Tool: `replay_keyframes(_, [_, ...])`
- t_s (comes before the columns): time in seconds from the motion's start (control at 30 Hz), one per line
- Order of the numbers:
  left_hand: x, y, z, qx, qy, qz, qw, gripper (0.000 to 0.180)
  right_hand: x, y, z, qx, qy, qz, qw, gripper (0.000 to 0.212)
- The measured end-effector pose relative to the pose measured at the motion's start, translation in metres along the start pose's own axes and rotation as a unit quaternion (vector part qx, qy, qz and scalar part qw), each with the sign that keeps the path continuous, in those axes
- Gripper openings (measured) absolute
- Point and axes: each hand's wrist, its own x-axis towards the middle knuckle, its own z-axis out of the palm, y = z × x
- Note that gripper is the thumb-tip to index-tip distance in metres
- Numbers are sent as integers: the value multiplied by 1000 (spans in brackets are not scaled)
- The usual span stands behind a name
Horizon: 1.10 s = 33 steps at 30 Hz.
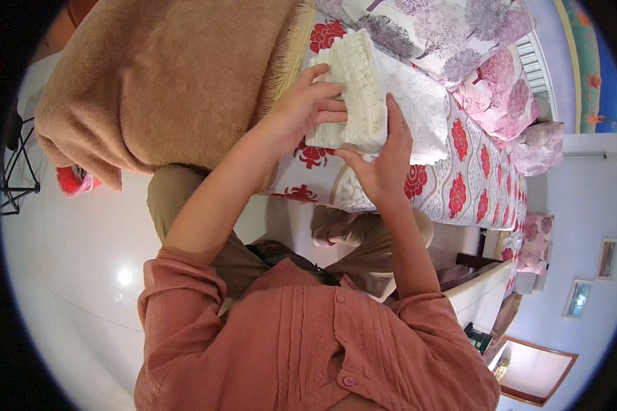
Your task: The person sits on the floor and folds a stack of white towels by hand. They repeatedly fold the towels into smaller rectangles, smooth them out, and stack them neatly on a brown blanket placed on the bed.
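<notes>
A thick bundle of folded white cloth (358, 89), its edge showing many rough layers, is held between my two hands above the patterned bedcover (363, 195). My left hand (312, 103) presses its left side with the fingers spread a little. Around the right and near sides goes my right hand (387, 157), its thumb along the near edge and its fingers up the far side. More white textured cloth (425, 113) lies on the bedcover to the right, partly behind the bundle. Whether the two pieces are joined, I cannot tell.
A brown fringed blanket (178, 82) covers the bed's left part. Tree-print pillows (435, 34) and a pink one (500, 92) rest along the far right. A black-legged stand (19, 171) and a red object (72, 179) are on the floor (82, 260) at left.
</notes>
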Motion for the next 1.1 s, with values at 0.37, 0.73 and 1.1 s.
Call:
replay_keyframes(0.37, [35,-18,-24,260,103,162,946,46,43,30,-30,240,156,155,945,51])
replay_keyframes(0.73, [42,-9,1,396,70,171,899,43,43,35,-43,256,165,153,940,51])
replay_keyframes(1.1, [0,-24,42,75,39,-28,996,72,-28,-9,-33,161,0,8,987,37])
